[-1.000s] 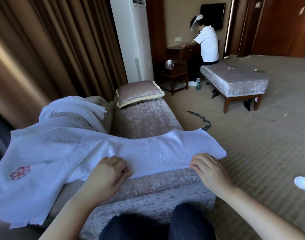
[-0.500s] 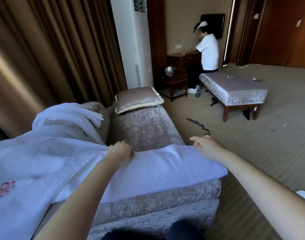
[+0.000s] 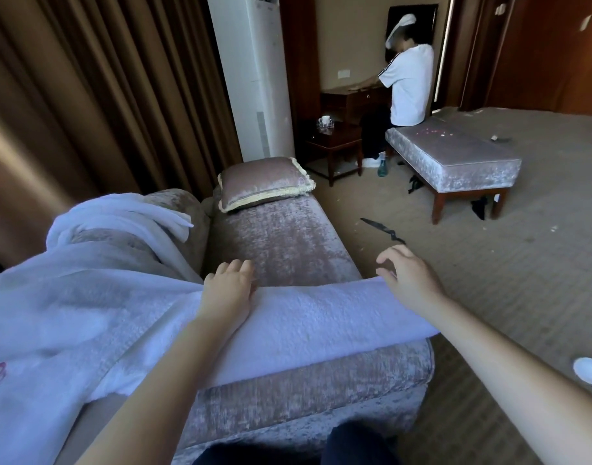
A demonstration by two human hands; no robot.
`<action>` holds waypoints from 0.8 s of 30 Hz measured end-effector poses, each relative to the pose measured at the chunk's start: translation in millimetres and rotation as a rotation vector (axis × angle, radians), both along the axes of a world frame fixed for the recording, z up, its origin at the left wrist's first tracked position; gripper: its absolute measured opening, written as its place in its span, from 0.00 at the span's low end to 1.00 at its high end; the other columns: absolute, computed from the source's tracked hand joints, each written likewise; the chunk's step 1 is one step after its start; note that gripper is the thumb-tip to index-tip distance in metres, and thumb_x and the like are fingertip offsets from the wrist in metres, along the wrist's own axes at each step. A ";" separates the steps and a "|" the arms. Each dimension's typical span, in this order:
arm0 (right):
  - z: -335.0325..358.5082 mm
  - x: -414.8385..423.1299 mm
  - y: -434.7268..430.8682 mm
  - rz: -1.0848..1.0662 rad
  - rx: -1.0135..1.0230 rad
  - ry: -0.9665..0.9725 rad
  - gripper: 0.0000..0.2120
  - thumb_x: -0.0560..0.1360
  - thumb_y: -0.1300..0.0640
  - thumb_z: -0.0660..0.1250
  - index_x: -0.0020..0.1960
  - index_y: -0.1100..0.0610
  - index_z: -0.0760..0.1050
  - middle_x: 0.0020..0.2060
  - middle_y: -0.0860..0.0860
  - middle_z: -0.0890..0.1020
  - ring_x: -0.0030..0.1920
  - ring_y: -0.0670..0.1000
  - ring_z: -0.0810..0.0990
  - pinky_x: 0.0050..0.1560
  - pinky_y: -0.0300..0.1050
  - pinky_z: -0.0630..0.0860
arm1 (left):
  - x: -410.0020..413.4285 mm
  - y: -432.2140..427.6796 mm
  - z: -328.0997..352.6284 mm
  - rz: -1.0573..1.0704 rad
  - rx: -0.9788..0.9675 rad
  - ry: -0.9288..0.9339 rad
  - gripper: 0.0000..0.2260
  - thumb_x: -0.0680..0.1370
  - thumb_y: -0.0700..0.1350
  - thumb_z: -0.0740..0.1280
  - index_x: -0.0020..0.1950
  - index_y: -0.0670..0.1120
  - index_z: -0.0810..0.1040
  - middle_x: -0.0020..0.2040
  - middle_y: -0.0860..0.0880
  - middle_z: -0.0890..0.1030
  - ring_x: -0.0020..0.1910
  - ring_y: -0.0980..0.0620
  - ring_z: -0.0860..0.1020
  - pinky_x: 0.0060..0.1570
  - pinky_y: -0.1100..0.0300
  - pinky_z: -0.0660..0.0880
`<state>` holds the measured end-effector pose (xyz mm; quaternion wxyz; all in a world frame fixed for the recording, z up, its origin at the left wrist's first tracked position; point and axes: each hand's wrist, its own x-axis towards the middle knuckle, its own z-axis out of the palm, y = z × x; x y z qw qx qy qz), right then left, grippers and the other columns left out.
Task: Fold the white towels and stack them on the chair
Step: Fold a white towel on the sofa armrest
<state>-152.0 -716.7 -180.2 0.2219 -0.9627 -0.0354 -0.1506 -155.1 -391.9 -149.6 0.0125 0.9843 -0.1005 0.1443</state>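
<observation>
The soft, floppy towel (image 3: pixel 304 317) needs holding at its corners. My left hand (image 3: pixel 227 290) presses it, fingers loose; my right hand (image 3: pixel 410 276) hovers, fingers apart.

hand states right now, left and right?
Left hand: on the far edge of the white towel, fingers bent; grip cannot be told.
Right hand: open, fingers loose, holding nothing.
</observation>
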 end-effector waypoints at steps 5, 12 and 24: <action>1.1 -39.9 38.4 0.214 -0.021 -0.082 0.15 0.81 0.52 0.60 0.65 0.55 0.74 0.66 0.47 0.73 0.66 0.50 0.70 0.64 0.47 0.68 | -33.5 -21.5 -12.0 -0.331 -0.068 -0.217 0.17 0.76 0.49 0.55 0.48 0.44 0.82 0.43 0.48 0.82 0.41 0.46 0.80 0.40 0.52 0.78; -14.8 -61.6 58.0 0.253 -0.105 0.003 0.35 0.75 0.38 0.39 0.72 0.50 0.68 0.70 0.43 0.71 0.70 0.45 0.67 0.70 0.41 0.59 | -68.6 -27.3 -34.2 -0.223 -0.023 -0.005 0.25 0.81 0.55 0.49 0.65 0.45 0.79 0.61 0.48 0.81 0.61 0.47 0.79 0.63 0.46 0.74; 17.5 -86.4 218.5 0.630 -0.026 -0.431 0.14 0.76 0.53 0.59 0.56 0.55 0.80 0.55 0.48 0.81 0.56 0.51 0.79 0.57 0.48 0.74 | -151.6 136.4 18.0 -0.096 -0.168 -0.419 0.14 0.78 0.45 0.58 0.55 0.44 0.80 0.53 0.48 0.82 0.52 0.45 0.78 0.50 0.52 0.73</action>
